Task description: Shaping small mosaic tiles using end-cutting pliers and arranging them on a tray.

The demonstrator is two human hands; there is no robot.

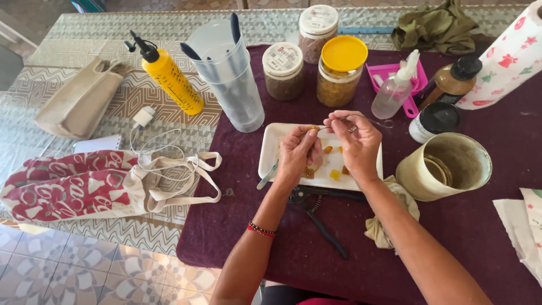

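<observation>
Over a white rectangular tray on a dark purple cloth, my left hand pinches a small yellow-orange piece at its fingertips and also holds a slim tool that sticks out to the lower left. My right hand is closed on thin metal tweezers whose tips point at that piece. Several small orange and yellow bits lie loose on the tray under my hands.
Black pliers and a crumpled rag lie in front of the tray. Behind it stand jars, a clear plastic cup, a yellow bottle and a spray bottle. A cream tin stands right; a red-and-white bag lies left.
</observation>
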